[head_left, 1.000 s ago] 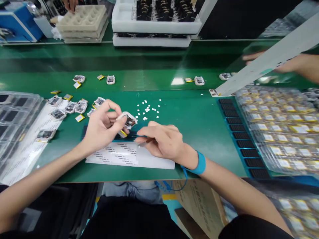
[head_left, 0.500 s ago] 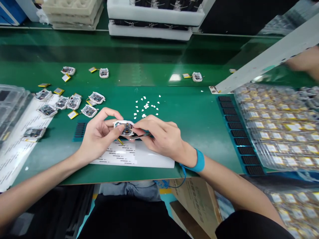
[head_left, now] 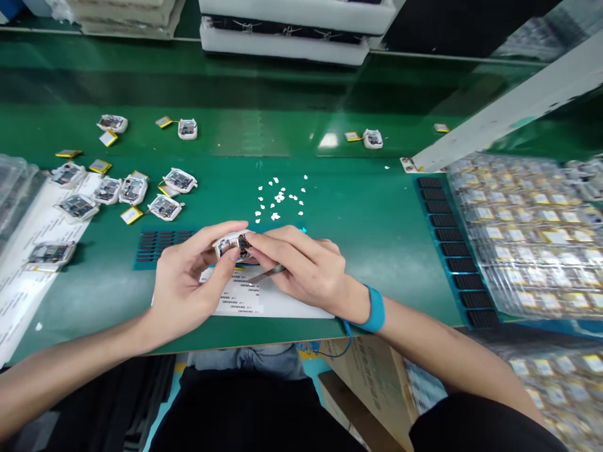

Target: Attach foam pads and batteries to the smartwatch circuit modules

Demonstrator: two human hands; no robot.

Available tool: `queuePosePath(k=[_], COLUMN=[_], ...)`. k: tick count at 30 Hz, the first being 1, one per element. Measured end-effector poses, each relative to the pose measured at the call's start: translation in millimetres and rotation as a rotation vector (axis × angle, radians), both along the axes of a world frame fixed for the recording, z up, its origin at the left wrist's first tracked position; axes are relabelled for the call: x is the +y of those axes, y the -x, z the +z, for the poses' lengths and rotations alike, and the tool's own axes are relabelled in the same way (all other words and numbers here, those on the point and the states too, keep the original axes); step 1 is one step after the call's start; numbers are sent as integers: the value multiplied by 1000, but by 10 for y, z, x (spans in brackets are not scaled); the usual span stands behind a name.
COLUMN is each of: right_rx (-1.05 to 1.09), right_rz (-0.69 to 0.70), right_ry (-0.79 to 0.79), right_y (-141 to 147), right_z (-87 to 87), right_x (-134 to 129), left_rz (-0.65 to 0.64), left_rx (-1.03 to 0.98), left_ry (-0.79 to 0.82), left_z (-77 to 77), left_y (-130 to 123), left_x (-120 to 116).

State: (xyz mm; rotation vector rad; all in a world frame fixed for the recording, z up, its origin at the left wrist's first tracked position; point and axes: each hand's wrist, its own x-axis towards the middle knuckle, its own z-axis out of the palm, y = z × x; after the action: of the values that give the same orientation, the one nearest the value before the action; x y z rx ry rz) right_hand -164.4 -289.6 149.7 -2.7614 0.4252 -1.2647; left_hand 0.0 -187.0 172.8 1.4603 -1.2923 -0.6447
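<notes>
My left hand (head_left: 191, 270) grips a small white device housing (head_left: 227, 243) between thumb and fingers, just above the table. A dark circuit board piece (head_left: 244, 242) shows at the housing's right end, and the thumb and forefinger of my right hand (head_left: 301, 263) touch it there. Tucked in that same hand are metal tweezers (head_left: 267, 274), their tips pointing down and left, away from the housing. Just below the housing a bit of yellow (head_left: 240, 269) shows. Under both hands lies a white printed sheet (head_left: 292, 306).
Several white housings with boards (head_left: 133, 188) and yellow-edged batteries (head_left: 100, 166) lie left. Small white stickers (head_left: 279, 197) are scattered ahead. Black strips (head_left: 447, 251) and stacked clear trays (head_left: 518, 232) stand right, beside a white post (head_left: 509, 100). A blue wrist cord (head_left: 347, 339) hangs at the table edge.
The board in the housing now looks tilted at its right end, with more pale interior showing at left. Both hands have moved slightly down, and the tweezers show more plainly.
</notes>
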Motion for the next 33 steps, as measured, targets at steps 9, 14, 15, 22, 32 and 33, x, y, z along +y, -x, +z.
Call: queuePosePath(k=[9, 14, 15, 22, 32, 33], right_rx=[5, -88, -96, -56, -37, -24], right_rz=[173, 236, 231, 135, 82, 92], right_ry=[-384, -404, -396, -194, 40, 54], right_y=[-41, -49, -48, -8, 66, 74], right_z=[39, 63, 66, 72, 95, 97], right_x=[-52, -111, -111, -95, -92, -95], left_rz=[-28, -137, -184, -309, -292, -289], left_rx=[-196, 99, 173, 331, 203, 194], left_ry=[9, -100, -134, -215, -118, -119], left_z=[-46, 22, 38, 131, 195, 197], left_y=[-116, -143, -144, -186, -148, -147], left_x=[-75, -128, -132, -151, -94, -94])
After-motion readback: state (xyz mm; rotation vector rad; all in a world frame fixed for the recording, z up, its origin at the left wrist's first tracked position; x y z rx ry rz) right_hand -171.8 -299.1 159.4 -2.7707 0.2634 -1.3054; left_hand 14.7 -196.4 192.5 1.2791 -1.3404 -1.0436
